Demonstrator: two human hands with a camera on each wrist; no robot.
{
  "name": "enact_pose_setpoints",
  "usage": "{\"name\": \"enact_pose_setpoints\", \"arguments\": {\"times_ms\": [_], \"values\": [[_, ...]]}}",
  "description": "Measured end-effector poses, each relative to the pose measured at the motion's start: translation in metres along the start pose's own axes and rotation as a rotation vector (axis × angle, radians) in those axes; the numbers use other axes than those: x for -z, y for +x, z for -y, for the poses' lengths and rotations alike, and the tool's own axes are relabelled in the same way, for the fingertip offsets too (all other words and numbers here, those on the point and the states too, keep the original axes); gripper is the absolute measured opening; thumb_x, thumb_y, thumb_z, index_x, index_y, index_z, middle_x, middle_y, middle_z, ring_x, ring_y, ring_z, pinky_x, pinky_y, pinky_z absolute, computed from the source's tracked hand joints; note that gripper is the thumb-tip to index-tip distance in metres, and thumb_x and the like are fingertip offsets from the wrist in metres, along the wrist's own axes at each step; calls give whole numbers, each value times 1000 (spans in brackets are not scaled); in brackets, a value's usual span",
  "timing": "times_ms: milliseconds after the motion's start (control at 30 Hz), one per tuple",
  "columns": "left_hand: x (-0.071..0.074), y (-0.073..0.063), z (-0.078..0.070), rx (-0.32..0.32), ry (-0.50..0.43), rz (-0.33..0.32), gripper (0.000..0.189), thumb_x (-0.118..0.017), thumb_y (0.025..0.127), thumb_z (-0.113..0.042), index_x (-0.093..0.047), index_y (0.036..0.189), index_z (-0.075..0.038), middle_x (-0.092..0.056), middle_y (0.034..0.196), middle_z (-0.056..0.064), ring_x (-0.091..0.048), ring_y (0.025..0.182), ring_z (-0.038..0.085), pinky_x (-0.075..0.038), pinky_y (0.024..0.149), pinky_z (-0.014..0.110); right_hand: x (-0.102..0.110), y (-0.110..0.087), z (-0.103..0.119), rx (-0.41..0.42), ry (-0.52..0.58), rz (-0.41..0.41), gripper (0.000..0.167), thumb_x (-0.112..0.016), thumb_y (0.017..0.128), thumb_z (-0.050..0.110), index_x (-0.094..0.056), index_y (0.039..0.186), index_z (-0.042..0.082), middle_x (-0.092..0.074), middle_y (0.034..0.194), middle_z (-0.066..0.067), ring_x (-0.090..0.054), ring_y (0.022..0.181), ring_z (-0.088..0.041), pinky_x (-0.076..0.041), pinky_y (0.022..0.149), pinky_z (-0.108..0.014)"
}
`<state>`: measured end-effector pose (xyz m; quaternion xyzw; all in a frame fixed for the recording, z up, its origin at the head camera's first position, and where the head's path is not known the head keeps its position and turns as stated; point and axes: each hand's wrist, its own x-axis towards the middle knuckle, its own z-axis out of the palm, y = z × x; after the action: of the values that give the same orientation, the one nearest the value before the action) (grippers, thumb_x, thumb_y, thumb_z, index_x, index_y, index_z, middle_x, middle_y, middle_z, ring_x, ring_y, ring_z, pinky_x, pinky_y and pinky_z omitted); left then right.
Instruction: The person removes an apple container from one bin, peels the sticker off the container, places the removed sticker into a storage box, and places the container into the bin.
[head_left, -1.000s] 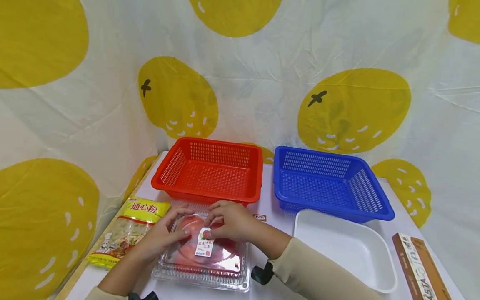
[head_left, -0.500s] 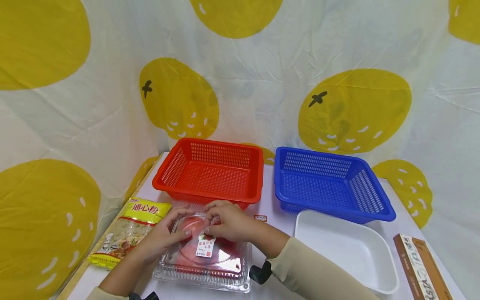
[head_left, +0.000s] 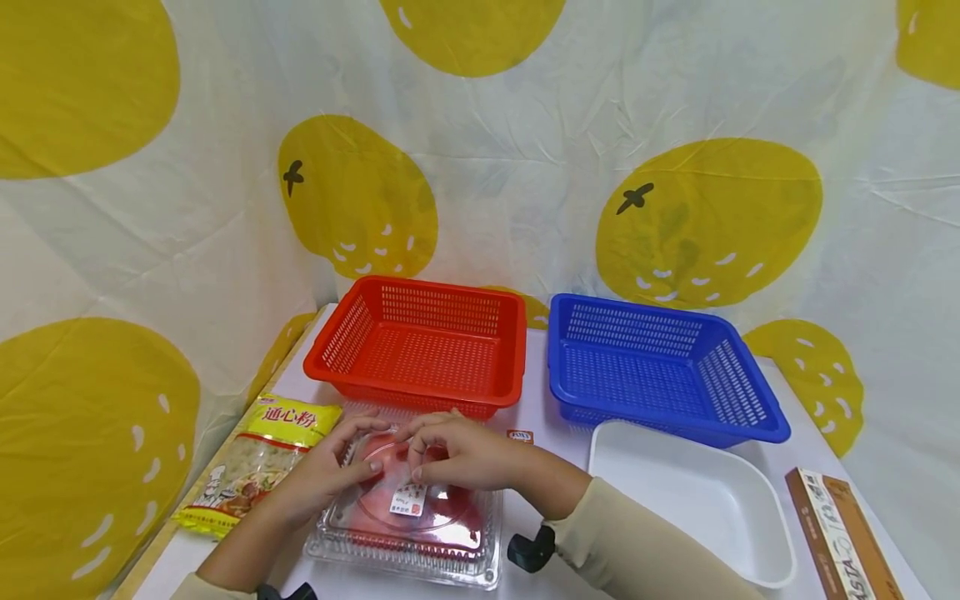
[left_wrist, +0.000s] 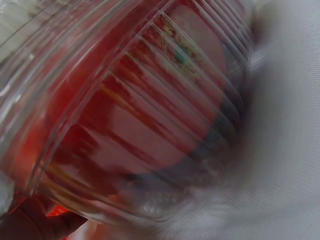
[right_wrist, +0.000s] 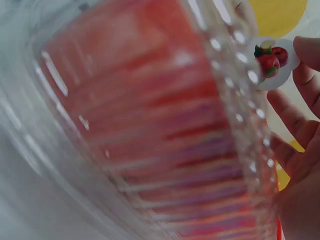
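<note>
We have bare desk [head_left: 558, 440] between tub [head_left: 697, 525] and red-filled box [head_left: 405, 554], right hand [head_left: 471, 454] pinching its label [head_left: 408, 502], left hand [head_left: 328, 473] loosely spread.

On one table [head_left: 540, 417] there are two hands, a left hand [head_left: 326, 475] and a right hand [head_left: 472, 454], over one clear box [head_left: 442, 537] bearing one label [head_left: 406, 502], its red contents too unclear to count. Two baskets stand far, one red basket [head_left: 435, 354] left and one blue basket [head_left: 630, 375] right. Add one bag [head_left: 251, 471] left, one small tag [head_left: 520, 436] centre, one white tub [head_left: 686, 492] and one carton [head_left: 847, 533] right.
</note>
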<state>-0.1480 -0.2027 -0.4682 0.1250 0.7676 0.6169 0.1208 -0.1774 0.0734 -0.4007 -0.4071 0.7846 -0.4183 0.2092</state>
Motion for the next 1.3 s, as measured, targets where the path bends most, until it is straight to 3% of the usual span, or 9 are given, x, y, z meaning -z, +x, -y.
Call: {"name": "enact_pose_setpoints", "arguments": {"times_ms": [267,333,500,600,733,900,1133,1233,1300], "values": [[1,0,-2,15,-2,11,50,-77,99,-20,-56,145,-14,-49,154,11,-23,156,38,-7,120,80,3,-9,7,-11,291,60,7,-68,104,13,-67,97,10,-65,145,-3,-54,139,-15,-49,113,-38],[1,0,-2,26,0,13,51,-77,100,-22,-56,146,-15,-49,155,10,-28,154,39,-15,122,77,5,-11,9,-26,301,38,8,-69,104,15,-67,102,7,-64,146,-4,-54,140,-18,-49,113,-39],[3,1,-4,55,12,10,53,-77,100,-23,-55,147,-16,-44,157,11,-38,145,40,-44,114,53,-1,-8,12,-110,-31,-96,33,-80,97,34,-72,125,19,-57,154,2,-47,146,-20,-44,117,-53],[3,1,-5,61,21,1,54,-78,99,-23,-55,147,-16,-43,157,11,-40,143,40,-47,108,42,-9,-2,12,-189,-245,-161,44,-85,90,43,-74,129,25,-56,154,3,-47,146,-26,-44,116,-57],[2,2,-4,47,25,-1,54,-79,99,-23,-55,147,-15,-46,155,11,-38,144,39,-43,113,49,-17,6,13,-222,-369,-227,26,-87,88,37,-81,110,25,-65,143,1,-54,139,-28,-36,121,-61],[0,2,-3,24,30,8,52,-78,100,-21,-56,146,-14,-48,155,11,-35,148,39,-33,120,63,-22,10,12,-207,-353,-301,11,-85,89,24,-77,83,26,-71,133,1,-57,132,-26,-28,119,-73],[1,2,-3,4,63,3,51,-78,100,-22,-58,146,-17,-46,156,11,-37,146,40,-37,116,59,-24,9,11,-164,-314,-310,18,-77,95,20,-68,82,29,-68,137,2,-53,137,-25,-22,119,-78],[2,1,-5,17,61,5,52,-78,99,-23,-58,146,-17,-46,156,11,-38,145,39,-38,116,57,-23,6,12,-152,-265,-285,18,-73,98,19,-66,84,28,-66,139,2,-51,137,-24,-25,121,-72],[2,1,-4,19,61,7,51,-78,99,-23,-57,146,-17,-44,158,13,-36,147,42,-37,117,61,-21,3,14,-145,-172,-259,17,-70,101,17,-66,87,26,-64,141,0,-57,129,-21,-38,118,-59]]}}
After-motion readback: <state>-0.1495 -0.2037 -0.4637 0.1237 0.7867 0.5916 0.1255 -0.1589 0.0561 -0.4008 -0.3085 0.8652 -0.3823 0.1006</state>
